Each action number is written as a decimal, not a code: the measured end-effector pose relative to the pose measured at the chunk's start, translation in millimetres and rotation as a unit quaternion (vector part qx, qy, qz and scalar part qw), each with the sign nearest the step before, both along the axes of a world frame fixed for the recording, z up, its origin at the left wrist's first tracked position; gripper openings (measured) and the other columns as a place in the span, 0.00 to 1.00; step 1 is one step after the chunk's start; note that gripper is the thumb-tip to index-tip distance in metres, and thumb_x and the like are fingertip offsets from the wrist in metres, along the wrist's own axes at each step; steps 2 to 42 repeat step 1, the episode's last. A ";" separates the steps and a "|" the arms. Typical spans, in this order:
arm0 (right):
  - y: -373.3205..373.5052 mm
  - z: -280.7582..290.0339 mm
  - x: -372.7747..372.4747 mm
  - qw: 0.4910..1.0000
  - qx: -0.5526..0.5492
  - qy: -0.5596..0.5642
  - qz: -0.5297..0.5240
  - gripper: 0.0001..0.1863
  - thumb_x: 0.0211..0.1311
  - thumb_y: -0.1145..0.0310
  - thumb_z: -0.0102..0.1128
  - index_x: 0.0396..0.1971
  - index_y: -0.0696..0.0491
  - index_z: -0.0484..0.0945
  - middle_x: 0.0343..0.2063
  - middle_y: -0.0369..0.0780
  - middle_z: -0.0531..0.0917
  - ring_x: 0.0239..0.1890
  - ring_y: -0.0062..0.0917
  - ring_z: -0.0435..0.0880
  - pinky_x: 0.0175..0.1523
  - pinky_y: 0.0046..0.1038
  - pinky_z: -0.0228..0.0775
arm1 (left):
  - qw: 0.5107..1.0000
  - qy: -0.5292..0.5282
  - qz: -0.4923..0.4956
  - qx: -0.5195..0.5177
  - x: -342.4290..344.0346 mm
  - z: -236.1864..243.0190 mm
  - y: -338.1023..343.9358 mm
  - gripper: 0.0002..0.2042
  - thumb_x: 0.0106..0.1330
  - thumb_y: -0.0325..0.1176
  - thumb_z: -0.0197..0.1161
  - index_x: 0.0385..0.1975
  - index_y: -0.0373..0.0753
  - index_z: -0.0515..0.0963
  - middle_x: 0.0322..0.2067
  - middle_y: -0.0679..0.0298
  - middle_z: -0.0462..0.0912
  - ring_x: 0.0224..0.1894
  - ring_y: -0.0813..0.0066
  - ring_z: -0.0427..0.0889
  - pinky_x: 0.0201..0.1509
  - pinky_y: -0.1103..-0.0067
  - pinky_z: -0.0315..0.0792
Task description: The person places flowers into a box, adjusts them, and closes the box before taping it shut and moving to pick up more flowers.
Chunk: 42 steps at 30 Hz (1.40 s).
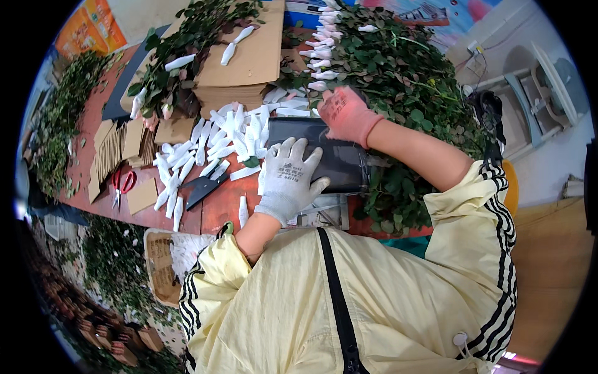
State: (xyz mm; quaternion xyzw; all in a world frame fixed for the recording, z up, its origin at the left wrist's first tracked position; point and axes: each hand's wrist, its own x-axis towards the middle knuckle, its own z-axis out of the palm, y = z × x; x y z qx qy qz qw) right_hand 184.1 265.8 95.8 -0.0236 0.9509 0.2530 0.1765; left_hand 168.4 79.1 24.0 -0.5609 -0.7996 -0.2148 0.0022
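My left hand (289, 177), in a pale grey printed glove, lies with fingers spread on a dark sheet-like pad (346, 165) at the table's front. My right hand (349, 115), in a pink glove, is curled over the pad's far right corner. Its fingertips are turned away, and whatever they hold is hidden. Just beyond it, rose buds in white foam nets (321, 62) line up at the edge of a large heap of leafy stems (405, 87). Left of my hands lies a loose pile of white foam net sleeves (233, 131).
Red-handled scissors (124, 187) and a black blade-like tool (202, 190) lie at the left. Behind them stand folded cardboard pieces (124, 143) and a stack of brown card sheets (243, 62) with netted roses (180, 61) beside it. A basket (162, 265) sits below the table edge.
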 end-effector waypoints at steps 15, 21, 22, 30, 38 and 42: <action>9.3 1.7 4.3 0.999 0.000 0.051 0.000 0.29 0.43 0.46 0.65 0.41 0.52 0.74 0.42 0.43 0.75 0.45 0.35 0.75 0.46 0.32 0.64 | 1.000 0.006 -0.010 -0.001 0.4 2.6 4.3 0.29 0.53 0.52 0.61 0.54 0.46 0.71 0.56 0.54 0.67 0.61 0.54 0.61 0.63 0.58 0.51; 9.3 1.7 4.3 0.999 0.000 0.051 0.000 0.29 0.43 0.46 0.65 0.41 0.52 0.74 0.42 0.43 0.75 0.45 0.35 0.75 0.46 0.32 0.64 | 1.000 0.006 -0.010 -0.001 0.4 2.6 4.3 0.29 0.53 0.52 0.61 0.54 0.46 0.71 0.56 0.54 0.67 0.61 0.54 0.61 0.63 0.58 0.51; 9.3 1.7 4.3 0.999 0.000 0.051 0.000 0.29 0.43 0.46 0.65 0.41 0.52 0.74 0.42 0.43 0.75 0.45 0.35 0.75 0.46 0.32 0.64 | 1.000 0.006 -0.010 -0.001 0.4 2.6 4.3 0.29 0.53 0.52 0.61 0.54 0.46 0.71 0.56 0.54 0.67 0.61 0.54 0.61 0.63 0.58 0.51; 9.3 1.7 4.3 0.999 0.000 0.051 0.000 0.29 0.43 0.46 0.65 0.41 0.52 0.74 0.42 0.43 0.75 0.45 0.35 0.75 0.46 0.32 0.64 | 1.000 0.006 -0.010 -0.001 0.4 2.6 4.3 0.29 0.53 0.52 0.61 0.54 0.46 0.71 0.56 0.54 0.67 0.61 0.54 0.61 0.63 0.58 0.51; 9.3 1.7 4.3 0.999 0.000 0.051 0.000 0.29 0.43 0.46 0.65 0.41 0.52 0.74 0.42 0.43 0.75 0.45 0.35 0.75 0.46 0.32 0.64 | 1.000 0.006 -0.010 -0.001 0.4 2.6 4.3 0.29 0.53 0.52 0.61 0.54 0.46 0.71 0.56 0.54 0.67 0.61 0.54 0.61 0.63 0.58 0.51; 9.3 1.7 4.3 0.999 0.000 0.051 0.000 0.29 0.43 0.46 0.65 0.41 0.52 0.74 0.42 0.43 0.75 0.45 0.35 0.75 0.46 0.32 0.64 | 1.000 0.006 -0.010 -0.001 0.4 2.6 4.3 0.29 0.53 0.52 0.61 0.54 0.46 0.71 0.56 0.54 0.67 0.61 0.54 0.61 0.63 0.58 0.51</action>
